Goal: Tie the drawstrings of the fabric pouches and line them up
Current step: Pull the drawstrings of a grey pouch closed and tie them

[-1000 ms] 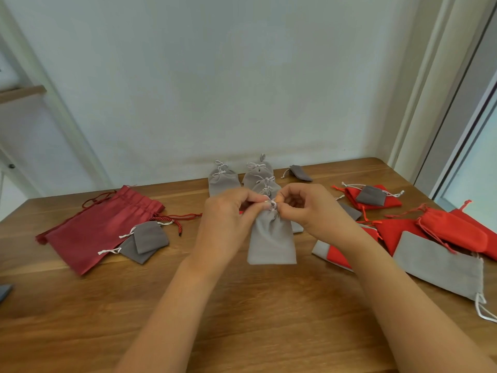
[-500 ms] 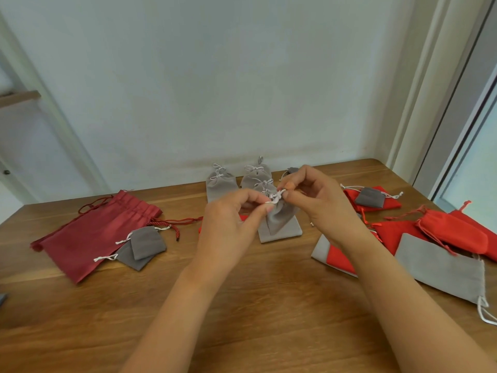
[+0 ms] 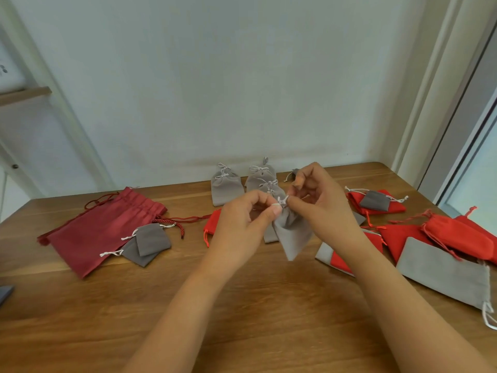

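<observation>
Tilted further than half a second ago, the light grey pouch [image 3: 291, 235] now hangs one corner down, clear of the table [image 3: 242, 305], between both hands. The left hand [image 3: 242, 227] pinches its drawstring [image 3: 281, 201] at the gathered neck with thumb and forefinger. The right hand [image 3: 320, 205] pinches the same cord from the other side, other fingers loosely raised. Its contents cannot be told. Beyond the hands lie at least three tied grey pouches [image 3: 227, 188]. Left of the left hand lie one dark red pouch [image 3: 94, 232] and two dark grey pouches [image 3: 152, 238] overlapping it. Right of the right hand lies one large grey pouch [image 3: 441, 270].
</observation>
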The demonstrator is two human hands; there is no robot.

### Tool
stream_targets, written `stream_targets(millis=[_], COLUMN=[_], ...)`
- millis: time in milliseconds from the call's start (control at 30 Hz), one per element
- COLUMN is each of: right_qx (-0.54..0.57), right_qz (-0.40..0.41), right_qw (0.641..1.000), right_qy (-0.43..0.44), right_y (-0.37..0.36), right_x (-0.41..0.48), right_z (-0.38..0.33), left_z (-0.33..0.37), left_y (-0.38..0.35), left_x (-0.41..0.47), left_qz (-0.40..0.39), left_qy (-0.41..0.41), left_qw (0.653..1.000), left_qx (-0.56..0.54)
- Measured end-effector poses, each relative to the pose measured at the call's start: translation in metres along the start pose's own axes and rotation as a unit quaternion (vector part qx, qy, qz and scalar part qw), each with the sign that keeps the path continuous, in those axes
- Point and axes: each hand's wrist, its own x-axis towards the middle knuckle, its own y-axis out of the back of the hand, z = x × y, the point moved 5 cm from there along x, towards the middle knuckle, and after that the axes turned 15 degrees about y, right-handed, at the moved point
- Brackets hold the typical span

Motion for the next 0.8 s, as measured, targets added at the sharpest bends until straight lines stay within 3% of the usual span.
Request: stream_targets(millis=[167,267,367,533,633,800], right_qx=[-0.142,-0.259,-0.293,-0.151,-0.029,0.240], right_qz=[-0.047,-0.076,-0.054,-0.012,-0.004,-0.027], right_qw=[0.987,0.957,0.943,0.986,0.999,0.969], right_qy=[0.051,0.106,0.144,0.073,0.030,-0.052], right_y=[0.003,0.001,-0.001,0.001,0.002,-0.003], right_x=[-0.002,-0.002,-0.002,-0.001,0.002,0.003], right_z=[-0.006,-0.007,-0.011,-0.005,0.000,0.004], left_z=[-0.001,-0.003,-0.001,0.003,-0.009,-0.025], left_y=[-0.006,-0.007,-0.003,0.004,0.011,0.007], left_x=[-0.002,0.000,0.002,0.003,0.012,0.013], left_qz=[-0.002,0.001,-0.002,-0.048,-0.030,-0.129], left_qy=[-0.007,-0.002,0.005,-0.024,0.030,0.124], left_qw=[1.000,1.000,1.000,0.996,0.988,0.978], left_qx=[0.028,0.028,-0.026,-0.078,-0.147,-0.111])
